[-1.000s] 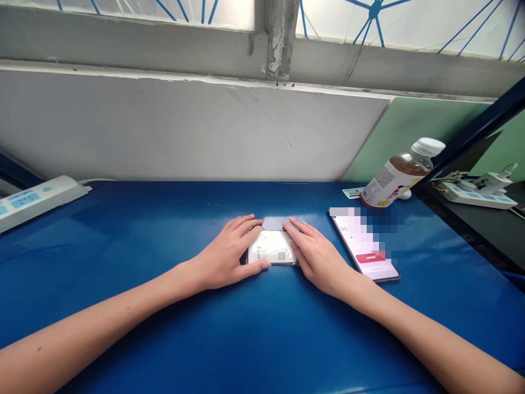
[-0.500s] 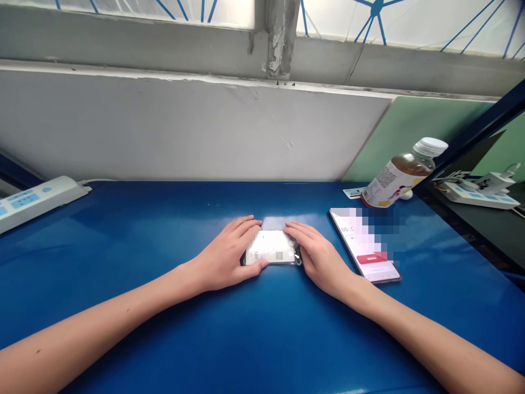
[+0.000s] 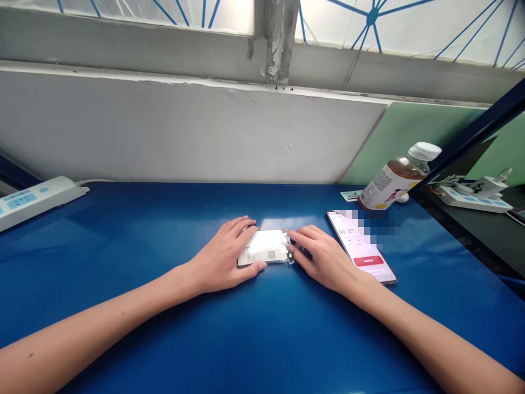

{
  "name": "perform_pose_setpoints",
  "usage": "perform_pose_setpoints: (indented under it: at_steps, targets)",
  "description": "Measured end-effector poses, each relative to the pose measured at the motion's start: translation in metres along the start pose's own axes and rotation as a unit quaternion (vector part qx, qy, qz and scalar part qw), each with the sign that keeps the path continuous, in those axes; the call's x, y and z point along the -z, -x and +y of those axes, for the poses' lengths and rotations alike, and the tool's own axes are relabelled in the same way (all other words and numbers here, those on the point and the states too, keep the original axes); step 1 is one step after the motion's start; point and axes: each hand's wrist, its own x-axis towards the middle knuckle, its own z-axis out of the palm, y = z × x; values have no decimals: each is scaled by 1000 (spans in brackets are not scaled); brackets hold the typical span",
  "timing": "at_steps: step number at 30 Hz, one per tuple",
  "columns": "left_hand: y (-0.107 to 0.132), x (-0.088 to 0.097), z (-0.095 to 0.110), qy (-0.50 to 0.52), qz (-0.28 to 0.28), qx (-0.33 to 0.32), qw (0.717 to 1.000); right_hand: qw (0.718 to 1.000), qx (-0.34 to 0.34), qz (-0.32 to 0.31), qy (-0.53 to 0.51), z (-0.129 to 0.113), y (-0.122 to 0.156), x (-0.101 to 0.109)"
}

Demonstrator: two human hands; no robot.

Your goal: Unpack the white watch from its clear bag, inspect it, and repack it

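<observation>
"Where does the packet lie?"

"Flat on the blue desk, to the left of the phone. It's white, in shiny clear wrapping, with a small square code printed on it."

"And the left hand?"

"Gripping the packet at the end farther from the phone, thumb along the near edge, fingers at the far one."

"The right hand?"

"Between the packet and the phone, just beside the phone. Its bent fingers touch the packet's end on the phone's side. Whether they pinch the wrapping, I cannot tell."

"What does the phone show?"

"It lies face up with a lit screen: running digits, a red button, and a blurred patch over part of it."

"Anything around it?"

"A bottle with a white cap, behind the phone and to its right. A small card just behind the phone. One power strip sits well to the phone's left."
</observation>
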Motion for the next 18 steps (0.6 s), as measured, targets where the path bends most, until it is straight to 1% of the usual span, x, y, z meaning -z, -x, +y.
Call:
perform_pose_setpoints:
  at_steps: [6,10,13,16,18]
  targets:
    - [1,-1,-2,9,-1,-1,1000,999,26,-6,29,0,-1,4]
    - [1,0,-3,22,7,-11,1000,999,38,5,11,3,-1,3]
    - [2,1,-1,33,25,-20,999,1000,24,20,-1,6,0,0]
    - [2,3,2,40,47,-20,998,1000,3,8,-23,9,1,-4]
    - [1,4,4,37,42,-22,998,999,2,5,-39,11,2,-6]
